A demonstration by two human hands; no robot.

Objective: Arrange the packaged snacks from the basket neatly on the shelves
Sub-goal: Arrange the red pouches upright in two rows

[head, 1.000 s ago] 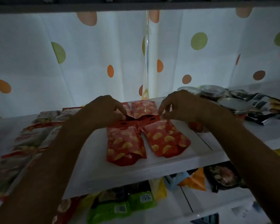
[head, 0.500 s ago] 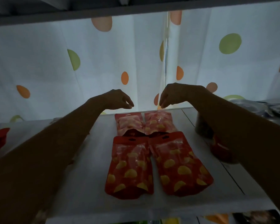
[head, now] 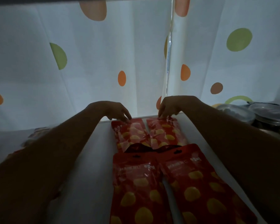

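White dotted curtain (head: 103, 62) hangs behind a white shelf (head: 94, 159); lighting is dim. Four red packs with yellow blobs lie flat on the shelf in a two-by-two block, right of the shelf's middle.

Back-left pack (head: 131, 133) and back-right pack (head: 166, 133) sit side by side with a thin gap between them, their far ends right at the shelf's back edge. Front-left pack (head: 136, 183) and front-right pack (head: 197, 183) lie nearer the front edge. Their hang-hole tops overlap the near ends of the back pair. The front-right one is angled slightly, its near end swung toward the right.

Left hand (head: 113, 110) reaches in over the back edge, fingers stretched downward, fingertips (head: 128, 119) touching the far end of the back-left pack. Nothing is wrapped round the pack; it lies under the tips and runs toward the camera. Right hand (head: 171, 105) mirrors it, fingers loose and pointing down, tips on the far end of the back-right pack, not clamped on it. Both forearms run along either side of the block, above the shelf.

Two jars (head: 233, 113) with clear lids stand at the shelf's right end near the back edge, well apart from the packs. Some blurred packets (head: 37, 133) lie at the left end, too dark to tell more.
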